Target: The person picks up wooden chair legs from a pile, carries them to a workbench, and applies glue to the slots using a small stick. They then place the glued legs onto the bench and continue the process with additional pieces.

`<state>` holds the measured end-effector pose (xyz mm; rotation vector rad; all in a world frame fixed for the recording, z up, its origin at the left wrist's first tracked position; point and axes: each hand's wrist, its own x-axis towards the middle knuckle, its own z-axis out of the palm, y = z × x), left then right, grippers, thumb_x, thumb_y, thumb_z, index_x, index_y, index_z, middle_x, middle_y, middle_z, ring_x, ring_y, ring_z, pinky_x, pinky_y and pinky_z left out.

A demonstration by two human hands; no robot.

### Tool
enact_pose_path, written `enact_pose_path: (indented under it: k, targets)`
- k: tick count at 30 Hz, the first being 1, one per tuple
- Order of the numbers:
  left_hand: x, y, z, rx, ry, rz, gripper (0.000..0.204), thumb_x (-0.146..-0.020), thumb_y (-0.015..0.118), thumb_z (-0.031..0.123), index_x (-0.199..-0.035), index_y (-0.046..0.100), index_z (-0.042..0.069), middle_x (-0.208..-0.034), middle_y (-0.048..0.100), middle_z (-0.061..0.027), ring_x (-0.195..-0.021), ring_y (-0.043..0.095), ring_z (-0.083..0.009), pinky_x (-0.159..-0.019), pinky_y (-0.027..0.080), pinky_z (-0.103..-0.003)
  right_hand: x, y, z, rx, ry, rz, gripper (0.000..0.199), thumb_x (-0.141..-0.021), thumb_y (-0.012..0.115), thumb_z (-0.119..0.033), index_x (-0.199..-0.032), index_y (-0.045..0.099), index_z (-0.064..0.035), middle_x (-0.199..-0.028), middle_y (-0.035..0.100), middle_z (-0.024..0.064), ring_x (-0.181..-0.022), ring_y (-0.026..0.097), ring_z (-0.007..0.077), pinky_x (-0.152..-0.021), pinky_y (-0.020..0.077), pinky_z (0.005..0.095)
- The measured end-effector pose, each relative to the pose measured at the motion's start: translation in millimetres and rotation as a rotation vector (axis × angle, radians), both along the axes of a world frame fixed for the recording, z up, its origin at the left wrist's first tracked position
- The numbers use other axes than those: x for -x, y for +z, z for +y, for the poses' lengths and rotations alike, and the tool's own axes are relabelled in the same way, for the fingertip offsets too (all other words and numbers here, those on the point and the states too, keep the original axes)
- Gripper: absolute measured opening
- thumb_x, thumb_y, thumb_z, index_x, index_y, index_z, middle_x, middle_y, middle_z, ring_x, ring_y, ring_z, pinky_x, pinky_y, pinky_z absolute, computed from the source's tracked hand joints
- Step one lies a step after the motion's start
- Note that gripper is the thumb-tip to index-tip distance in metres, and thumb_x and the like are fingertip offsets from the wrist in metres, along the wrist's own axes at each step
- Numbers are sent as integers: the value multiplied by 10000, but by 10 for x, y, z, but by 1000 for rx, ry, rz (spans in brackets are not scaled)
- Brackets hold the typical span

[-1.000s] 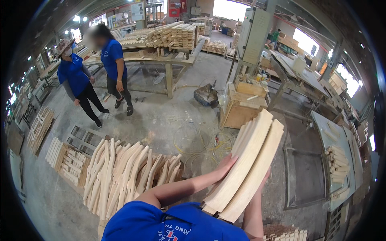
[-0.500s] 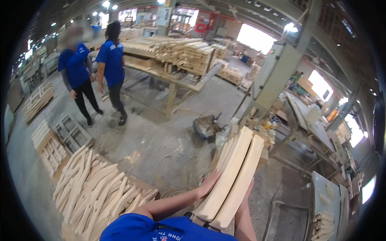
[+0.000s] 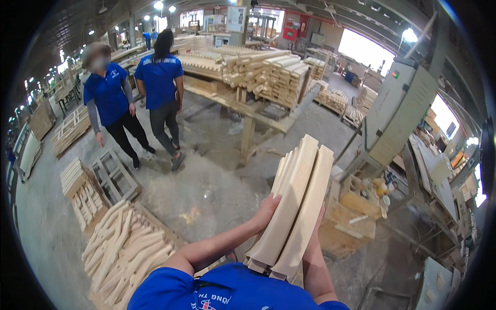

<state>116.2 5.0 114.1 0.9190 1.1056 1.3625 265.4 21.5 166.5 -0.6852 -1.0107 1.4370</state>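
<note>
A bundle of pale, curved wooden slats [image 3: 295, 206] stands tilted in front of my chest, several pieces side by side with a dark gap between the two nearest. My left hand [image 3: 268, 208] is pressed against the bundle's left side, its thumb and fingers partly showing. My right hand [image 3: 317, 223] grips the right side; most of its fingers are hidden behind the wood. The bundle's lower end is close to my blue shirt, and its upper end points away from me.
Loose curved wooden pieces [image 3: 129, 248] lie heaped on the left, beside a slatted stack [image 3: 80, 191] and a wooden frame [image 3: 116, 178]. Two people in blue shirts stand at far left. Ahead is a workbench [image 3: 248, 137] piled with lumber; a grey cabinet [image 3: 390, 106] stands right.
My view has swung to the right and the bundle stays in both hands. The two people and the workbench appear nearer. The person at left has turned somewhat and lowered an arm.
</note>
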Motion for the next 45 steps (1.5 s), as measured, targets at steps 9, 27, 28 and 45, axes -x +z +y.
enact_pose_path:
  k: [9,27,28,45]
  targets:
    - [1002,873,1575,69,-99,216,992,-845,317,700,-1430,142,-82,-1471,203,-291,-1381,215,-361,-1113,200,-427,844,683,1499,-150,112,11,519,-962,346,-482,-1244,482,-68,-1149,564,65,-1007,574,181,-869,486,357]
    - [1860,2539,4173,-74,-499,236,1149,-769,358,795,-1450,-8,-54,-1520,-21,-255,-1416,1,-361,-1129,58,-486,833,1502,3447,-191,-94,-182,533,-955,346,-500,-1239,487,-71,-1141,569,71,-992,586,190,-854,497,360]
    - [1917,2622,4304,-83,-500,243,1154,-764,367,795,-1451,-9,-53,-1519,1,-259,-1414,26,-372,-1126,69,-498,909,1560,3585,-202,-93,-184,533,-954,346,-500,-1239,487,-72,-1141,570,72,-991,586,191,-853,498,360]
    - [3691,3137,6986,-95,-631,82,894,-818,159,777,-1419,368,149,-1359,477,-133,-1264,439,-279,-982,367,-513,2646,2233,5926,-228,-94,-214,546,-948,346,-517,-1234,491,-75,-1134,575,77,-977,598,199,-838,508,363]
